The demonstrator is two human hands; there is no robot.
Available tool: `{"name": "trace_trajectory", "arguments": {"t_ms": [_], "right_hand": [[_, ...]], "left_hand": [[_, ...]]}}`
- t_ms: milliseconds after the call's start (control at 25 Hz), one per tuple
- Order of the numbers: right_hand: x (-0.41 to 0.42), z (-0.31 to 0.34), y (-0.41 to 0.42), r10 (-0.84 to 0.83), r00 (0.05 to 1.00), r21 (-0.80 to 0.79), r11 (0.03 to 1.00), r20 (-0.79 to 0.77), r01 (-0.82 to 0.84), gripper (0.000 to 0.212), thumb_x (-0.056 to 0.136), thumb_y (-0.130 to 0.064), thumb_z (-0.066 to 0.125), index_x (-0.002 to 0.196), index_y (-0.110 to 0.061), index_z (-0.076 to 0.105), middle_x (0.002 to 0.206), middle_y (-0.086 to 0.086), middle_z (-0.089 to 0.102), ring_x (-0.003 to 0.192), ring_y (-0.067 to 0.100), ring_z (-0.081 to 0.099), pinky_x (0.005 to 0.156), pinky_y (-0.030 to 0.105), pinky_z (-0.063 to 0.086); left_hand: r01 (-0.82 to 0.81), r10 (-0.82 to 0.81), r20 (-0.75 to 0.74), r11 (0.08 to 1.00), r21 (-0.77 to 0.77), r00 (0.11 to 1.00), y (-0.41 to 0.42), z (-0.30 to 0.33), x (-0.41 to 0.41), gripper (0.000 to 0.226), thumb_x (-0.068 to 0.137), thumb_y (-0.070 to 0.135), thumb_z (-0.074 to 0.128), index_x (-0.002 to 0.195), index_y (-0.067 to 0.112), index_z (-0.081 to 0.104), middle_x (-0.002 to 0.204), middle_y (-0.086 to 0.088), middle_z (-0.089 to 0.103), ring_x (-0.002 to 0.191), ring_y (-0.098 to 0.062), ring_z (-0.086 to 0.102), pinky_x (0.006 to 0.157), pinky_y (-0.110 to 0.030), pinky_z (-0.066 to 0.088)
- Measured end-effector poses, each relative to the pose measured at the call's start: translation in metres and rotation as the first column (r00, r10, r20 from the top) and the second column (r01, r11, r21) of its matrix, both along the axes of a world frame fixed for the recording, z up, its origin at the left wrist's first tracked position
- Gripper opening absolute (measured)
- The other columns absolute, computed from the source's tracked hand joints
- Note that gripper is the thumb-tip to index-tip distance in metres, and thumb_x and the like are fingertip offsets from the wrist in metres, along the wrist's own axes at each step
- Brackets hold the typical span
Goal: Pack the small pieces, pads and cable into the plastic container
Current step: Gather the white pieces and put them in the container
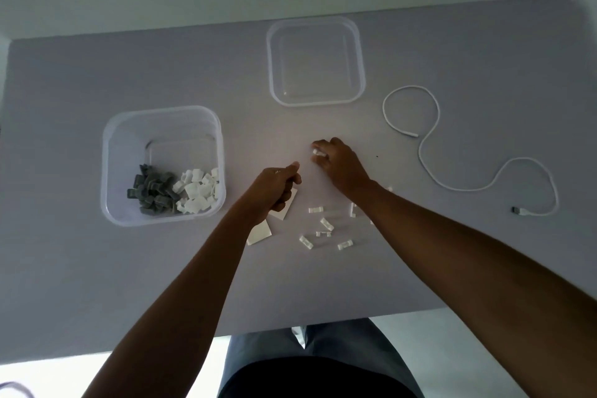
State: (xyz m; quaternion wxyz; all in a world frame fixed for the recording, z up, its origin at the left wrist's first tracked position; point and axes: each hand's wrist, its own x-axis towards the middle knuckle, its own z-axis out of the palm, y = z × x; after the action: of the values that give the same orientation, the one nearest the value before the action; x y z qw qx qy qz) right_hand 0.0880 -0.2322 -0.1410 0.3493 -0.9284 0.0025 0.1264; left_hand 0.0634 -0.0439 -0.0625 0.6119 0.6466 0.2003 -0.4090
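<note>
2 heaps already sit in the plastic container (163, 165) at left of the table (97, 268): grey pieces (151, 192) and white pieces (198, 189), side by side on its floor. So sorting looks partly done, maybe half, judging from what lies loose. Right hand (337, 163) is out past the middle of the table, fingers curled round a few small white clips (318, 152) that show at the fingertips. Left hand (277, 187) is close beside it, fingers curled with thumb pressed to forefinger; cannot tell if it pinches anything, nothing visible in it. It hovers over 2 flat white pads (258, 233), one partly hidden under the hand. About 6 loose clips (326, 224) lie scattered between the forearms, near the table's front half; a couple more peek out beside the right wrist. White cable (433, 152) lies uncoiled in loops at right, well apart from the container, untouched. Clear lid (315, 61) sits at the back, off the container. Left to do: handful in right hand, loose clips, pads, cable, all still outside.
</note>
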Motion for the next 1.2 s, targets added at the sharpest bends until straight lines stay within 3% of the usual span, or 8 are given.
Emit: {"name": "trace_trajectory", "arguments": {"t_ms": [200,440,600,680,760,840,1000,1200], "right_hand": [[-0.002,-0.003,-0.001,-0.013,0.999,-0.005,1.000,0.044,0.013,0.017,0.096,-0.023,0.057,0.100,-0.007,0.057,0.098,0.011,0.051,0.078,0.029,0.057,0.072,0.034,0.047],[-0.012,0.014,-0.006,-0.246,0.967,0.198,0.947,-0.058,0.253,0.021,0.098,-0.025,0.055,0.102,-0.005,0.059,0.097,0.005,0.062,0.078,0.015,0.055,0.069,0.023,0.043],[-0.033,0.051,-0.030,-0.417,0.768,0.619,0.457,-0.486,0.639,0.019,0.095,-0.022,0.057,0.085,-0.008,0.064,0.063,-0.003,0.058,0.048,0.012,0.040,0.050,0.025,0.037],[-0.051,0.063,-0.052,-0.366,0.690,0.704,0.118,-0.624,0.700,0.017,0.091,-0.017,0.050,0.081,-0.009,0.062,0.068,0.006,0.057,0.048,0.014,0.038,0.050,0.026,0.032],[-0.067,0.067,-0.073,-0.341,0.653,0.708,-0.055,-0.676,0.704,0.022,0.088,-0.018,0.042,0.076,-0.011,0.059,0.066,0.007,0.052,0.049,0.016,0.038,0.048,0.023,0.030],[-0.079,0.065,-0.091,-0.438,0.610,0.670,0.023,-0.660,0.742,0.028,0.089,-0.021,0.044,0.065,-0.012,0.054,0.057,0.003,0.042,0.047,0.016,0.033,0.043,0.022,0.027],[-0.103,0.047,-0.111,-0.524,0.851,0.185,0.832,-0.046,0.522,0.027,0.092,-0.032,0.065,0.072,-0.014,0.069,0.055,-0.009,0.056,0.048,0.008,0.047,0.051,0.018,0.037],[-0.118,0.025,-0.119,-0.274,0.962,-0.073,0.959,0.003,0.273,0.031,0.086,-0.030,0.071,0.114,-0.018,0.071,0.092,0.002,0.072,0.079,0.018,0.067,0.077,0.030,0.052]], "left_hand": [[0.154,-0.190,0.115,0.951,0.268,0.975,-0.016,-0.010,-0.007,0.061,0.098,0.055,0.037,0.056,0.013,0.051,0.045,0.005,0.043,0.033,-0.008,0.034,0.044,-0.019,0.030],[0.297,-0.444,0.268,0.843,0.449,0.855,-0.024,-0.035,-0.018,0.029,0.097,0.031,0.052,0.083,0.011,0.067,0.070,0.002,0.061,0.058,-0.008,0.055,0.058,-0.025,0.040],[0.399,-0.690,0.354,0.680,0.615,0.631,-0.029,-0.040,-0.028,0.018,0.093,0.037,0.056,0.089,0.021,0.061,0.071,0.003,0.063,0.066,-0.015,0.061,0.062,-0.028,0.047],[0.423,-0.774,0.375,0.606,0.674,0.511,-0.031,-0.041,-0.030,0.017,0.094,0.036,0.055,0.096,0.019,0.057,0.066,0.003,0.058,0.061,-0.020,0.059,0.059,-0.030,0.046],[0.439,-0.815,0.376,0.562,0.701,0.442,-0.030,-0.041,-0.031,0.020,0.094,0.034,0.056,0.103,0.017,0.051,0.064,0.003,0.054,0.059,-0.021,0.057,0.059,-0.029,0.043],[0.449,-0.847,0.370,0.520,0.727,0.382,-0.029,-0.043,-0.032,0.027,0.093,0.036,0.058,0.108,0.017,0.047,0.067,0.002,0.055,0.064,-0.025,0.062,0.060,-0.029,0.043],[0.437,-0.891,0.309,0.437,0.787,0.334,-0.026,-0.047,-0.034,0.034,0.092,0.041,0.059,0.113,0.016,0.049,0.092,-0.011,0.068,0.086,-0.033,0.066,0.070,-0.036,0.048],[0.407,-0.894,0.291,0.419,0.812,0.340,-0.030,-0.053,-0.041,0.030,0.097,0.040,0.050,0.104,0.011,0.053,0.096,-0.016,0.068,0.089,-0.038,0.065,0.069,-0.037,0.045]]}}
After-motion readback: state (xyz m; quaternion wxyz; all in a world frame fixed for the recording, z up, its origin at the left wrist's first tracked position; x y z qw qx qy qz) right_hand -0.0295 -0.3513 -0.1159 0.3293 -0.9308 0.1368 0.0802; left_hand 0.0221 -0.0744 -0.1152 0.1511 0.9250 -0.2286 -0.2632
